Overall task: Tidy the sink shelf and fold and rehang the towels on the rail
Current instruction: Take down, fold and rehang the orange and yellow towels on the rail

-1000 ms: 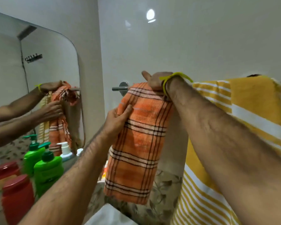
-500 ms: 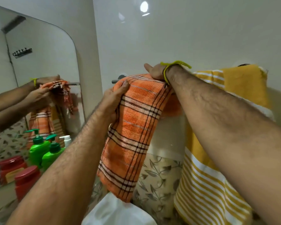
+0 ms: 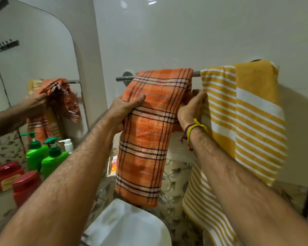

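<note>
An orange checked towel (image 3: 146, 139) hangs folded over the chrome rail (image 3: 122, 78) on the wall. My left hand (image 3: 124, 109) grips its left edge a little below the rail. My right hand (image 3: 191, 108), with yellow and red threads at the wrist, holds its right edge at the same height. A yellow towel with white stripes (image 3: 247, 112) hangs over the right part of the rail, touching my right hand's fingers.
A mirror (image 3: 34, 77) fills the left wall. Below it on the shelf stand a green pump bottle (image 3: 53, 161), a white pump bottle (image 3: 68, 144) and a red jar (image 3: 25, 187). A white toilet tank lid (image 3: 128, 226) sits under the orange towel.
The orange towel now lies draped over the rail. Both hands have come down from the rail's top to the towel's two side edges. The view has shifted closer.
</note>
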